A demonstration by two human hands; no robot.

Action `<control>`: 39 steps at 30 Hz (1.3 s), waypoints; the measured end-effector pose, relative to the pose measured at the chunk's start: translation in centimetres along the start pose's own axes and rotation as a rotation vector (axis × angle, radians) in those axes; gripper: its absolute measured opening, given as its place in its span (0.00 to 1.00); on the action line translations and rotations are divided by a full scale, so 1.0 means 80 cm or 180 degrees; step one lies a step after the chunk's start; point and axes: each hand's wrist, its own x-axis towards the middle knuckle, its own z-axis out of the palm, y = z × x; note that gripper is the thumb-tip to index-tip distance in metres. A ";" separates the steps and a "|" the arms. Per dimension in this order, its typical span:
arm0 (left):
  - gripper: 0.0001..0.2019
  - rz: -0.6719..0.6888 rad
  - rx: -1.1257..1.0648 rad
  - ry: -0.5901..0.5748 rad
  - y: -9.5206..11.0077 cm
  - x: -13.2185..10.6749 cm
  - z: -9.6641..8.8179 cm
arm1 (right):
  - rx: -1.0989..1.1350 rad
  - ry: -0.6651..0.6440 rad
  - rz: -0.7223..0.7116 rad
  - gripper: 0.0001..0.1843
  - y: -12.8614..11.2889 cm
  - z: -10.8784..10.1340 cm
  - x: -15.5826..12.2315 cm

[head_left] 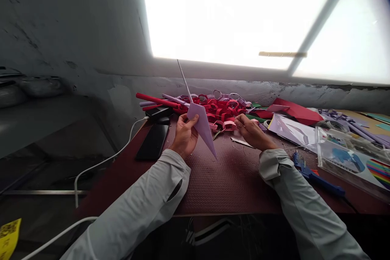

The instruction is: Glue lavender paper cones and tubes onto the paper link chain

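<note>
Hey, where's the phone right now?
In the head view the phone lies flat on the left of the table, just left of the left hand, which holds lilac paper; a white cable runs past it.

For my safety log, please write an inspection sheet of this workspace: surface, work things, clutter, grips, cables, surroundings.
surface: dark red textured mat covers it.
job's things: lilac folded paper on a thin stick; red and pink paper chain.
clutter: black phone, red paper rolls, red sheet, blue glue gun, plastic sleeve.
grips: left hand pinches the lilac folded paper; right hand rests by the paper chain, hold unclear.
cables: white cable hangs off the left edge.
surroundings: grey wall, bright window.
</note>
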 end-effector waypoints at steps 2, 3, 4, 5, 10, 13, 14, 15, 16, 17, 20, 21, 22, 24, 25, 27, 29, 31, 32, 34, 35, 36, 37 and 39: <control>0.20 -0.0029 0.0000 0.0005 -0.003 0.004 -0.003 | 0.0064 0.0106 0.0031 0.18 -0.002 0.002 0.000; 0.20 -0.0087 0.0054 -0.0023 -0.003 0.004 -0.003 | 0.0102 0.0229 0.0080 0.20 -0.002 0.003 0.000; 0.20 -0.0166 0.0131 -0.0067 -0.004 0.002 -0.003 | 0.0165 0.0355 0.0131 0.22 -0.002 0.003 0.000; 0.21 -0.0259 0.0231 -0.0119 -0.003 0.000 -0.002 | 0.0274 0.0490 0.0177 0.23 -0.002 0.002 0.001; 0.26 -0.0800 0.0814 -0.0605 -0.003 -0.015 0.004 | 0.1797 0.0765 0.0426 0.23 -0.003 0.001 0.005; 0.30 -0.0978 0.0993 -0.0920 -0.009 -0.021 0.002 | 0.2732 0.0488 0.0472 0.25 -0.007 0.012 0.007; 0.31 -0.1029 0.1072 -0.1027 -0.012 -0.022 0.001 | 0.2861 0.0393 0.0449 0.24 -0.008 0.017 0.007; 0.32 -0.1080 0.1158 -0.1131 -0.016 -0.023 0.000 | 0.2905 0.0323 0.0427 0.24 -0.009 0.022 0.007; 0.34 -0.1127 0.1240 -0.1227 -0.019 -0.024 -0.001 | 0.2896 0.0296 0.0417 0.23 -0.011 0.027 0.008; 0.35 -0.1165 0.1309 -0.1310 -0.021 -0.024 -0.002 | 0.2865 0.0296 0.0422 0.23 -0.012 0.031 0.008; 0.38 -0.1185 0.1422 -0.1419 -0.024 -0.026 -0.001 | 0.2850 0.0297 0.0500 0.25 -0.016 0.037 0.007; 0.40 -0.1178 0.1442 -0.1434 -0.024 -0.026 -0.001 | 0.2890 0.0281 0.0526 0.25 -0.017 0.038 0.007; 0.41 -0.1167 0.1453 -0.1448 -0.023 -0.026 -0.001 | 0.2944 0.0254 0.0546 0.25 -0.019 0.038 0.006; 0.42 -0.1118 0.1454 -0.1451 -0.024 -0.025 -0.001 | 0.3038 0.0216 0.0560 0.25 -0.022 0.038 0.006; 0.42 -0.1086 0.1451 -0.1441 -0.024 -0.024 -0.002 | 0.3053 0.0220 0.0553 0.25 -0.023 0.038 0.006; 0.42 -0.1015 0.1461 -0.1403 -0.025 -0.023 -0.003 | 0.3016 0.0254 0.0533 0.26 -0.026 0.038 0.006; 0.41 -0.0974 0.1487 -0.1399 -0.024 -0.025 -0.002 | 0.2921 0.0295 0.0514 0.27 -0.030 0.036 0.006; 0.40 -0.0942 0.1524 -0.1430 -0.020 -0.027 0.002 | 0.2812 0.0304 0.0486 0.28 -0.033 0.033 0.006; 0.39 -0.0912 0.1545 -0.1418 -0.017 -0.029 0.004 | 0.2725 0.0319 0.0468 0.28 -0.034 0.031 0.006; 0.39 -0.0814 0.1588 -0.1335 -0.011 -0.032 0.010 | 0.2414 0.0501 0.0426 0.28 -0.037 0.025 0.005; 0.38 -0.0749 0.1611 -0.1278 -0.008 -0.033 0.013 | 0.2197 0.0671 0.0397 0.27 -0.039 0.022 0.003; 0.38 -0.0683 0.1635 -0.1228 -0.006 -0.034 0.015 | 0.1968 0.0853 0.0348 0.26 -0.041 0.019 0.001; 0.38 -0.0621 0.1667 -0.1196 -0.005 -0.035 0.016 | 0.1739 0.1001 0.0259 0.25 -0.043 0.017 -0.001; 0.36 -0.0506 0.1757 -0.1193 -0.005 -0.036 0.017 | 0.1347 0.1067 -0.0028 0.20 -0.048 0.014 -0.005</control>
